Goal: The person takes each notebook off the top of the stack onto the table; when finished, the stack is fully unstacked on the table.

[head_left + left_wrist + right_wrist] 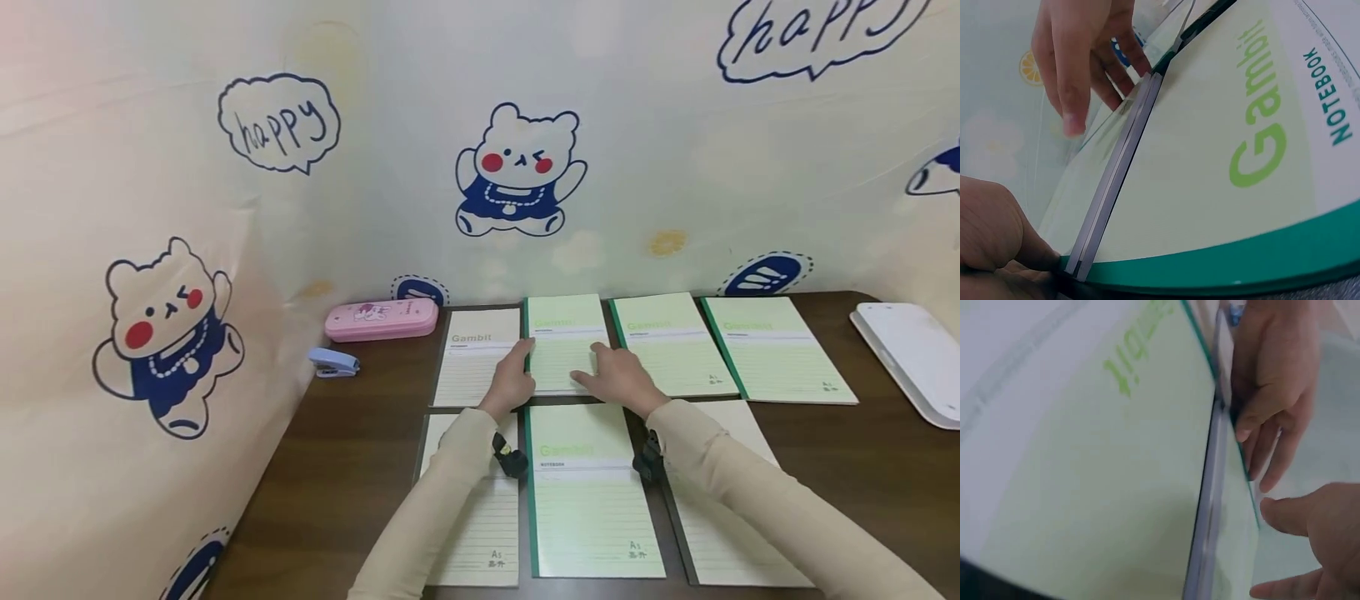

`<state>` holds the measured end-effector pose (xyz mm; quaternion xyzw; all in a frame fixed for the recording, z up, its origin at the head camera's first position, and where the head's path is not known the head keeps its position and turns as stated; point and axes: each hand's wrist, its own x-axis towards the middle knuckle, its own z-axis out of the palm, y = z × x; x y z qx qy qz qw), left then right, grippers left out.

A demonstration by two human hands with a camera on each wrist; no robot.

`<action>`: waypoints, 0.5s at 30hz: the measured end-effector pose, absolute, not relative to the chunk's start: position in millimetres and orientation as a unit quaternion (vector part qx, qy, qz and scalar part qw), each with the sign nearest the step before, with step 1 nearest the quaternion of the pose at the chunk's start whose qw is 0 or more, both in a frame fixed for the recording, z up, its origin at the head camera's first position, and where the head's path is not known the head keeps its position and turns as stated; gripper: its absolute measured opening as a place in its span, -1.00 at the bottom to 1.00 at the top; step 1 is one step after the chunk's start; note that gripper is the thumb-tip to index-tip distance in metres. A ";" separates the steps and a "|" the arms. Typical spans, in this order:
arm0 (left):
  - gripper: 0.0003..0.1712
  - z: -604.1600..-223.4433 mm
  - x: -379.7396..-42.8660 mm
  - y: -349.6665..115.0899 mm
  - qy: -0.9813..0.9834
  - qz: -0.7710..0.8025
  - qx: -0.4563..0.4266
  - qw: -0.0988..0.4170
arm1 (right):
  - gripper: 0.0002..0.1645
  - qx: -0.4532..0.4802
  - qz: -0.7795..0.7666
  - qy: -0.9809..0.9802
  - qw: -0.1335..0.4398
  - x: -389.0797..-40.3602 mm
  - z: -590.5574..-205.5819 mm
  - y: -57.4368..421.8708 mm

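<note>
In the head view a light green notebook (562, 367) with a green spine lies second from the left in the back row. My left hand (513, 379) touches its left edge by the spine, fingers reaching away from me. Over its right side is my right hand (618, 379), thumb and forefinger spread apart; contact there is hard to tell. The left wrist view shows the left hand (991, 228) beside the green spine and the right hand (1082, 53) with fingers extended downward. A second green notebook (588, 500) lies directly in front, below both hands.
Other notebooks lie in two rows: a white-covered one (472, 379) at back left, green ones (667, 342) (780, 350) at back right. A pink pencil case (382, 321) and blue stapler (334, 362) sit left; a white flat object (911, 362) lies right. A printed curtain hangs behind.
</note>
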<state>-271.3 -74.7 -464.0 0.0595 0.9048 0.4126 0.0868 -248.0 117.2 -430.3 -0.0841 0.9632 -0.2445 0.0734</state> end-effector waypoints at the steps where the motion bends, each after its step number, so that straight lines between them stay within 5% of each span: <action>1: -0.19 -464.4 -271.0 -72.5 0.904 0.413 0.064 0.086 | -0.24 -0.074 -0.235 0.966 0.073 -250.8 -432.3 117.0; 15: -0.26 -463.4 -271.1 -75.8 0.911 0.394 0.084 0.088 | -0.52 -0.013 -0.256 0.965 0.059 -279.0 -452.3 123.6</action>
